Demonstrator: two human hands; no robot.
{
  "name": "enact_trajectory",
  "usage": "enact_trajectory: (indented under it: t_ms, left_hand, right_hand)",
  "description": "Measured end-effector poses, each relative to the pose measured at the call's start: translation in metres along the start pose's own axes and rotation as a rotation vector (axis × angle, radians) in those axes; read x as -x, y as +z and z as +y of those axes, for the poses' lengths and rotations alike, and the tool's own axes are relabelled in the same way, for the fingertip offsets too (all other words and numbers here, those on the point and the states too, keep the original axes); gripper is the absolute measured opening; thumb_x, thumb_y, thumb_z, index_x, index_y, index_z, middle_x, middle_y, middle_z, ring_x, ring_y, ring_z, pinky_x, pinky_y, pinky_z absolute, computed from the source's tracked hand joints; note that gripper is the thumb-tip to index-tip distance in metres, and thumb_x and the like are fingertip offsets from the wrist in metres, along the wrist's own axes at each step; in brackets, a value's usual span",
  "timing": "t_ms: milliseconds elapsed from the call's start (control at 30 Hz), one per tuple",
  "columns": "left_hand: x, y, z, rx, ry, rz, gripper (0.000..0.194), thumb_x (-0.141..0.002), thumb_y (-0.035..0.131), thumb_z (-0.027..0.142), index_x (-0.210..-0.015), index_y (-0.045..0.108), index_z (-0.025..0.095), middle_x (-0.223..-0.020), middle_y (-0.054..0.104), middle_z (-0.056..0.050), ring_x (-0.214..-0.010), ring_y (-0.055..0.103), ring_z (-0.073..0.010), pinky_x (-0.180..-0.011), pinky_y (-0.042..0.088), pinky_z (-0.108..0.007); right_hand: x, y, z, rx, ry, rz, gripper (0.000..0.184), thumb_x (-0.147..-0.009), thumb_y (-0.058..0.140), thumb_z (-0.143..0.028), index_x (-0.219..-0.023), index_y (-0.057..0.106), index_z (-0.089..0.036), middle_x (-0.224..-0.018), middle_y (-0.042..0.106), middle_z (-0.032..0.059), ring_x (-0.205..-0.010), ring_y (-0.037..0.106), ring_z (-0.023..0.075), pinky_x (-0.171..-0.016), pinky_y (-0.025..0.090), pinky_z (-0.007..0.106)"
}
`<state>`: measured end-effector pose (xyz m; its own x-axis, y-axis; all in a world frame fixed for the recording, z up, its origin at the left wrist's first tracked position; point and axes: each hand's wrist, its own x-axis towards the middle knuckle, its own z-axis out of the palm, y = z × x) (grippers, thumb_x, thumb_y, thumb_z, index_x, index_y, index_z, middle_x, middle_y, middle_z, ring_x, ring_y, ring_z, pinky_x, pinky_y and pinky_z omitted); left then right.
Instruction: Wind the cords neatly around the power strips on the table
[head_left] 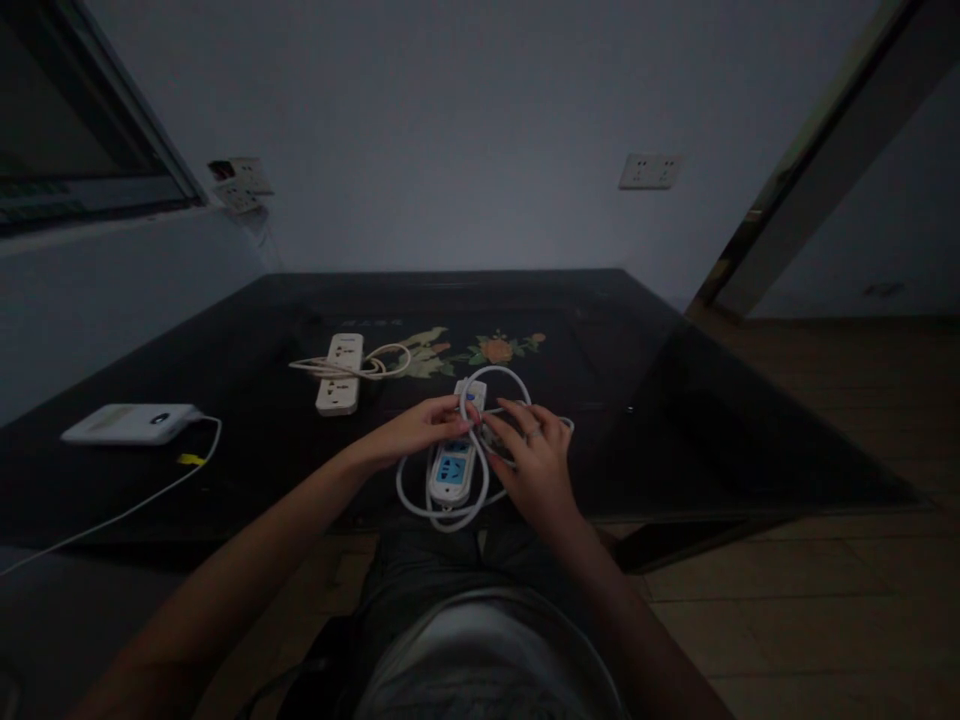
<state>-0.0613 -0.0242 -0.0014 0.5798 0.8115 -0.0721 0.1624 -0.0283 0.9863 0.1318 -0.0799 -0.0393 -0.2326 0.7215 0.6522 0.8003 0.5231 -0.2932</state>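
Note:
A white power strip with blue sockets [451, 470] lies lengthwise near the front edge of the dark table. Its white cord [504, 370] loops loosely around and over it. My left hand [427, 425] comes in from the left, thumb and fingers closed on the cord above the strip. From the right, my right hand [536, 450] has its fingers bent around part of the same cord, just beside the strip. A ring shows on one finger. The cord's plug end cannot be made out clearly.
Left of my hands lies a second white power strip [339, 395] with its cord wound about it. A white power bank [135, 424] with a cable sits at the table's left. Wall sockets [649, 171] are beyond the black table [660, 450], which has a flower print.

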Motion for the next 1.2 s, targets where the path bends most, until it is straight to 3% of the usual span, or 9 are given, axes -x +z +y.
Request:
enact_trajectory:
  t_ms: [200,367,467,567,700,833,967,1033,1200]
  left_hand:
    - [-0.003,0.003,0.006,-0.132,0.022,0.001,0.021,-0.083,0.058,0.037,-0.090,0.057,0.017,-0.089,0.058,-0.003,-0.083,0.054,-0.0159,-0.075,0.043,-0.027]
    - [0.002,0.000,0.015,-0.211,0.086,0.061,0.023,-0.086,0.053,0.039,-0.088,0.059,0.016,-0.094,0.062,-0.005,-0.092,0.056,-0.0192,-0.084,0.043,-0.031]
    - [0.008,-0.004,0.021,-0.092,0.092,0.094,0.027,-0.088,0.051,0.042,-0.088,0.057,0.016,-0.089,0.066,-0.006,-0.088,0.060,-0.0191,-0.084,0.045,-0.032]
    - [0.011,-0.007,0.023,0.035,0.032,0.111,0.028,-0.087,0.051,0.045,-0.091,0.052,0.018,-0.069,0.064,-0.002,-0.069,0.063,-0.0167,-0.069,0.048,-0.030]
    - [0.001,-0.012,0.015,0.095,0.005,0.141,0.028,-0.088,0.050,0.043,-0.102,0.052,0.019,-0.054,0.051,0.006,-0.044,0.048,-0.0101,-0.056,0.048,-0.029]
    - [-0.018,-0.025,-0.005,-0.050,-0.007,0.232,0.030,-0.089,0.048,0.039,-0.109,0.054,0.017,-0.047,0.040,0.009,-0.038,0.038,-0.0085,-0.050,0.046,-0.027]
    - [-0.031,-0.042,-0.022,-0.286,-0.059,0.286,0.028,-0.086,0.052,0.030,-0.108,0.056,0.014,-0.048,0.044,0.006,-0.040,0.043,-0.0105,-0.047,0.039,-0.024]
    - [-0.033,-0.048,-0.025,-0.367,-0.102,0.314,0.030,-0.084,0.052,0.025,-0.111,0.055,0.012,-0.049,0.047,0.005,-0.042,0.045,-0.0111,-0.047,0.036,-0.023]
    - [-0.032,-0.059,-0.023,-0.507,-0.172,0.271,0.034,-0.084,0.052,0.030,-0.111,0.057,0.011,-0.056,0.054,0.002,-0.049,0.051,-0.0136,-0.051,0.038,-0.025]
  right_hand:
    - [-0.009,0.009,-0.001,-0.041,-0.025,0.038,0.015,-0.088,0.058,-0.019,-0.101,0.064,-0.022,-0.100,0.069,0.0043,-0.098,0.057,0.0225,-0.092,0.031,0.043]
    - [-0.001,-0.001,0.008,-0.061,-0.043,0.088,0.020,-0.086,0.053,-0.013,-0.099,0.066,-0.020,-0.096,0.067,0.0077,-0.091,0.060,0.0207,-0.085,0.042,0.038]
    - [0.012,-0.023,0.016,-0.133,0.005,0.153,0.021,-0.087,0.051,-0.014,-0.098,0.067,-0.022,-0.094,0.065,0.0072,-0.086,0.062,0.0189,-0.077,0.049,0.033]
    - [0.029,-0.056,0.027,-0.187,0.069,0.189,0.019,-0.086,0.055,-0.017,-0.099,0.066,-0.026,-0.094,0.064,0.0043,-0.084,0.063,0.0170,-0.073,0.051,0.030]
    - [0.052,-0.102,0.046,-0.273,0.195,0.240,0.014,-0.082,0.063,-0.022,-0.095,0.067,-0.025,-0.095,0.065,0.0047,-0.087,0.063,0.0188,-0.070,0.051,0.031]
    - [0.062,-0.128,0.064,-0.485,0.470,0.541,0.017,-0.071,0.074,-0.022,-0.087,0.068,-0.026,-0.092,0.065,0.0025,-0.084,0.062,0.0186,-0.070,0.051,0.032]
    - [0.058,-0.141,0.079,-0.786,0.521,0.698,0.026,-0.062,0.079,-0.020,-0.084,0.069,-0.028,-0.091,0.064,0.0012,-0.076,0.061,0.0161,-0.057,0.051,0.027]
    - [0.056,-0.146,0.087,-0.810,0.454,0.574,0.025,-0.061,0.079,-0.020,-0.083,0.069,-0.028,-0.091,0.064,0.0026,-0.077,0.062,0.0169,-0.053,0.051,0.025]
    - [0.052,-0.147,0.094,-0.703,0.313,-0.113,0.008,-0.074,0.073,-0.026,-0.082,0.070,-0.024,-0.085,0.067,0.0062,-0.074,0.066,0.0184,-0.055,0.053,0.026]
